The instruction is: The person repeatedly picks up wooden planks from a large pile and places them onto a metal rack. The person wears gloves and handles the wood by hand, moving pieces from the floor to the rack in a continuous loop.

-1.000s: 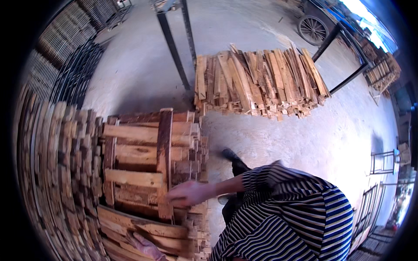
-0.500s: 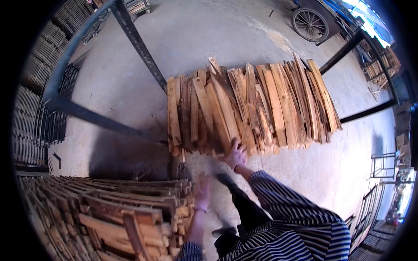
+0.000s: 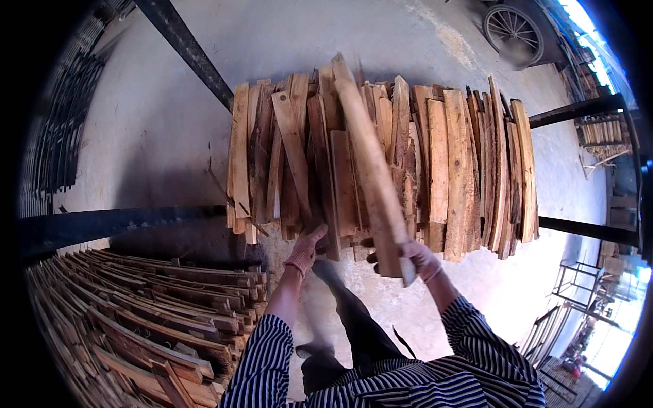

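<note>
A wide pile of rough wooden planks (image 3: 456, 170) lies in front of me, the boards side by side with their ends toward me. My right hand (image 3: 420, 260), in a pale glove, grips the near end of a long light plank (image 3: 371, 149). This plank slants up to the left across the top of the pile and is blurred by motion. At the pile's near edge, my left hand (image 3: 305, 251), in a pinkish glove, closes on the near end of a darker plank (image 3: 325, 177). Its fingertips are partly hidden there.
A large stack of wooden strips (image 3: 170, 306) stands close at my lower left. Dark metal bars (image 3: 183, 51) reach out beside the pile on both sides. Far right are a spoked cart wheel (image 3: 513, 32) and a metal frame stand (image 3: 577, 282). Grey concrete floor (image 3: 272, 34) surrounds the pile.
My left hand has come up from beside the left stack to the pile's near edge. My right hand has moved right and now holds a plank lifted at its near end. The view has shifted.
</note>
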Action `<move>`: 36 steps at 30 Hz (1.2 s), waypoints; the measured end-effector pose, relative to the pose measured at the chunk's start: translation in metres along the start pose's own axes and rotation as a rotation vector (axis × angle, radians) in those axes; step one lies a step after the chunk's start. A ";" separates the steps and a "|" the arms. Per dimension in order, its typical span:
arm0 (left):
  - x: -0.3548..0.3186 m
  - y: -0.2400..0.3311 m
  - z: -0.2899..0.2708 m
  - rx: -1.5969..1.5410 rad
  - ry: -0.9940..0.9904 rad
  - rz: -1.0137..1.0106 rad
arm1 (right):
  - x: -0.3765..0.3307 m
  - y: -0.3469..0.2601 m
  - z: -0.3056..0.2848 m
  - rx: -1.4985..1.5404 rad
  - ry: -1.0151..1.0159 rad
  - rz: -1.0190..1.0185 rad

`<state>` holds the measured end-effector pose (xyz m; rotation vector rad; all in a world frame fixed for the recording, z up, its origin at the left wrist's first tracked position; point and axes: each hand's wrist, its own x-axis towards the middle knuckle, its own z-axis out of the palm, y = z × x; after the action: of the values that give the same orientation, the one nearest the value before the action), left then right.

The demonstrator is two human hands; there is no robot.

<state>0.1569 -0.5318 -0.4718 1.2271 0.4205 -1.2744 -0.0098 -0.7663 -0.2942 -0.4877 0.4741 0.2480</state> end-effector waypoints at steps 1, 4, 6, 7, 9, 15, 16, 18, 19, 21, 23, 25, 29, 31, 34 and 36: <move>-0.015 0.006 0.017 0.095 0.065 0.057 | -0.015 -0.013 -0.001 0.052 -0.006 -0.012; -0.029 0.001 0.050 0.249 0.243 0.426 | -0.040 -0.039 -0.020 0.075 0.031 0.028; -0.043 0.010 0.089 0.491 0.381 0.384 | -0.049 -0.063 -0.025 0.028 0.055 0.050; -0.056 0.016 0.105 0.607 0.456 0.363 | -0.052 -0.070 -0.027 -0.052 0.093 0.022; -0.022 -0.032 0.101 0.700 0.572 0.590 | -0.057 -0.076 -0.035 -0.432 0.304 -0.162; 0.005 -0.048 0.055 0.442 0.389 0.610 | -0.052 -0.065 0.035 -0.334 0.421 -0.340; 0.008 -0.048 0.035 0.353 0.319 0.610 | -0.053 -0.060 0.052 -0.322 0.410 -0.313; 0.000 -0.043 0.006 0.369 0.287 0.556 | -0.046 -0.044 0.068 -0.441 0.446 -0.309; -0.010 -0.036 -0.007 0.331 0.243 0.481 | -0.041 -0.033 0.076 -0.478 0.484 -0.307; -0.047 -0.005 -0.018 0.054 0.019 0.154 | -0.028 -0.007 0.085 -0.407 0.431 -0.344; -0.129 0.032 0.022 0.021 -0.021 0.092 | -0.006 0.024 0.080 -0.674 0.459 -0.297; -0.162 -0.038 0.001 0.404 -0.076 0.390 | 0.030 0.051 0.091 -0.876 0.350 -0.200; -0.245 0.002 0.068 0.995 -0.021 0.246 | 0.082 0.066 0.081 -0.840 0.492 0.013; -0.261 0.009 0.070 1.170 0.039 0.109 | 0.061 0.050 0.126 -0.771 0.311 -0.032; -0.299 0.010 0.074 1.034 0.081 0.227 | 0.045 0.065 0.148 -0.598 0.284 -0.137; -0.330 -0.003 0.067 0.915 0.027 0.353 | 0.017 0.079 0.147 -0.788 0.255 -0.222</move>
<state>0.0235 -0.4284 -0.1803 1.9681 -0.4151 -1.1563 0.0340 -0.6226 -0.2186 -1.3451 0.5580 0.1509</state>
